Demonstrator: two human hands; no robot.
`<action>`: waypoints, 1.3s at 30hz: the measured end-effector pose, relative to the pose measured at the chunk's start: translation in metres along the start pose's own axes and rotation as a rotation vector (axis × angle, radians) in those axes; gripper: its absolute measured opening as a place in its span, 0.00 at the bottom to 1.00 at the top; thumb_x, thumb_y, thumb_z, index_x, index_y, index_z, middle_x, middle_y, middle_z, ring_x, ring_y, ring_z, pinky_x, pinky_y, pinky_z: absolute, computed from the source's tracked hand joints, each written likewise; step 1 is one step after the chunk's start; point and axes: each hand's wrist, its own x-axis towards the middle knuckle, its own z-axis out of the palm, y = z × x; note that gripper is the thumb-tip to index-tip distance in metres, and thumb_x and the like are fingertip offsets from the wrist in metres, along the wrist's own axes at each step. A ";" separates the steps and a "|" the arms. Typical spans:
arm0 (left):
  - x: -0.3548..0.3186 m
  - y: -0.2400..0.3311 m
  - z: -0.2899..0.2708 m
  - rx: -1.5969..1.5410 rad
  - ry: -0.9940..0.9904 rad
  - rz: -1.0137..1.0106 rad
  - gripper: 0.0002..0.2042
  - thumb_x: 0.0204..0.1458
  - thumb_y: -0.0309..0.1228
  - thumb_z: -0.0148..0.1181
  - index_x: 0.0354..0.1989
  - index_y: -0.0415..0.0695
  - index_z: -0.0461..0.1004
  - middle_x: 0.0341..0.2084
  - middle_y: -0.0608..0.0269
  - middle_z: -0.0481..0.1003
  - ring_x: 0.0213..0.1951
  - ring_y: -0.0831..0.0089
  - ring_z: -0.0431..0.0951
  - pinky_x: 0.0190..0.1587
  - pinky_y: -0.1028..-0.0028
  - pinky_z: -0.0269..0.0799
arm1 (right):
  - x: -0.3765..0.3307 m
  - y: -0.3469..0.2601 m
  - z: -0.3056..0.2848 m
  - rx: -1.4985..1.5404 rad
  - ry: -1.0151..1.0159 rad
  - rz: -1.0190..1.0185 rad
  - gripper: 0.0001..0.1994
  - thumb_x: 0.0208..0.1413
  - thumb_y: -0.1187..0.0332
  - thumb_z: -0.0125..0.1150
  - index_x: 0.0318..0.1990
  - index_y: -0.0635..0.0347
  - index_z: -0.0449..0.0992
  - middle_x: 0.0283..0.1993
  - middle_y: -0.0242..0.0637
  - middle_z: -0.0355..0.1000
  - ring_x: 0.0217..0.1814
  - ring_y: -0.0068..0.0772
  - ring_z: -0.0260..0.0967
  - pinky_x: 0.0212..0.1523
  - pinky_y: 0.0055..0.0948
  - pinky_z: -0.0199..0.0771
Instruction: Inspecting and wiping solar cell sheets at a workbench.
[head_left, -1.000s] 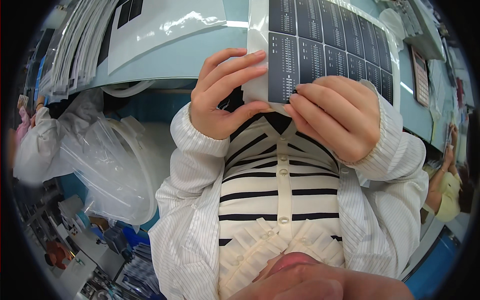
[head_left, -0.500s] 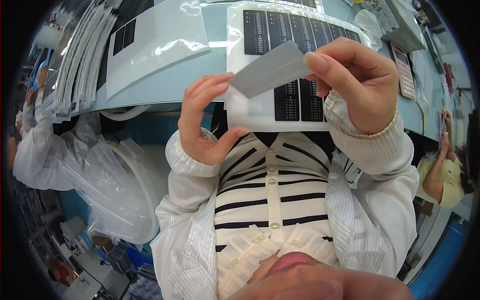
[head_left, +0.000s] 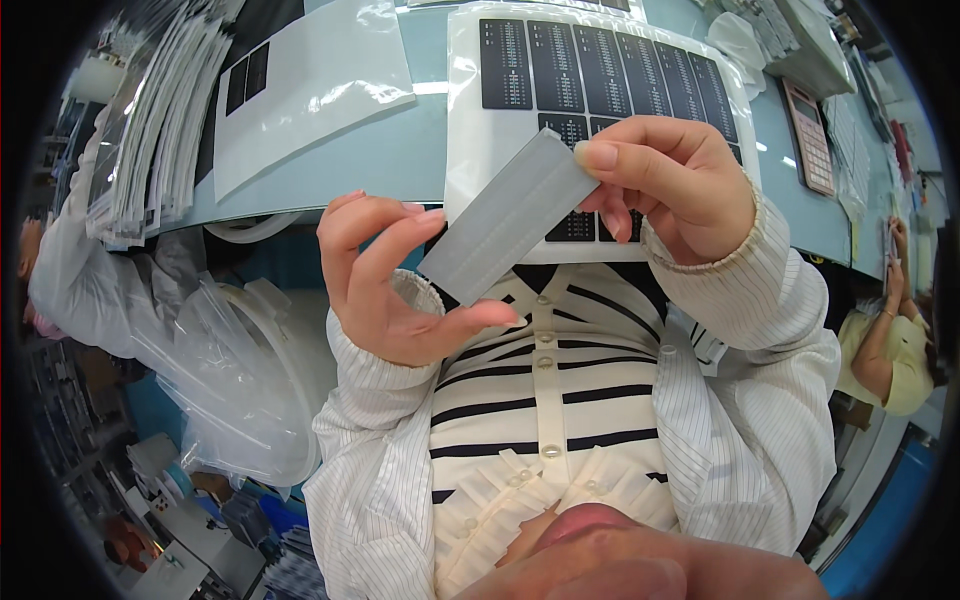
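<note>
A grey, thin rectangular label-like piece (head_left: 510, 220) slants above a white sheet (head_left: 500, 150). Its upper right corner is pinched between the thumb and fingers of my right hand (head_left: 670, 180). Faint marks run along its face. My left hand (head_left: 385, 285) is at the lower left end, thumb and fingers spread around that end without gripping it. Whether a fingertip touches the edge I cannot tell. The sheet beneath carries rows of black printed labels (head_left: 605, 70); some in its nearer rows are hidden behind the piece and my right hand.
Left on the table lie another white sheet (head_left: 320, 110) with two black labels and a stack of plastic-sleeved sheets (head_left: 165, 130). A pink calculator (head_left: 808, 140) lies at right. A large bin with a clear plastic liner (head_left: 250, 390) stands left of me. Other people work at both sides.
My right hand has come down and left with the grey piece, which now slants more steeply and shows more of its face. My left hand has moved left and down, its fingers wider apart.
</note>
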 end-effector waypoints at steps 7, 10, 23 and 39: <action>0.006 0.001 -0.002 0.089 -0.093 -0.045 0.26 0.34 0.42 0.75 0.42 0.43 0.75 0.33 0.64 0.72 0.37 0.66 0.69 0.47 0.62 0.63 | -0.002 -0.001 0.003 -0.067 -0.006 -0.054 0.09 0.55 0.68 0.63 0.35 0.66 0.79 0.28 0.41 0.77 0.22 0.22 0.71 0.24 0.19 0.73; 0.009 -0.001 0.002 0.054 -0.053 -0.027 0.25 0.32 0.34 0.73 0.43 0.42 0.76 0.30 0.65 0.72 0.35 0.67 0.69 0.46 0.63 0.62 | -0.003 0.001 0.002 -0.176 -0.021 -0.099 0.08 0.56 0.69 0.62 0.36 0.66 0.79 0.28 0.39 0.76 0.22 0.20 0.71 0.26 0.18 0.73; 0.017 0.011 -0.012 0.132 -0.096 -0.004 0.22 0.26 0.33 0.72 0.37 0.45 0.80 0.25 0.74 0.70 0.29 0.72 0.66 0.45 0.66 0.61 | -0.008 -0.008 -0.003 -0.221 -0.111 -0.219 0.09 0.59 0.72 0.57 0.44 0.66 0.78 0.36 0.35 0.76 0.27 0.16 0.68 0.29 0.15 0.70; 0.015 0.018 -0.018 0.291 -0.138 0.043 0.18 0.36 0.43 0.72 0.37 0.51 0.81 0.23 0.79 0.67 0.30 0.76 0.64 0.44 0.69 0.57 | -0.011 -0.009 0.000 -0.827 -0.002 -0.679 0.06 0.51 0.81 0.60 0.37 0.68 0.79 0.29 0.37 0.74 0.25 0.20 0.71 0.25 0.16 0.69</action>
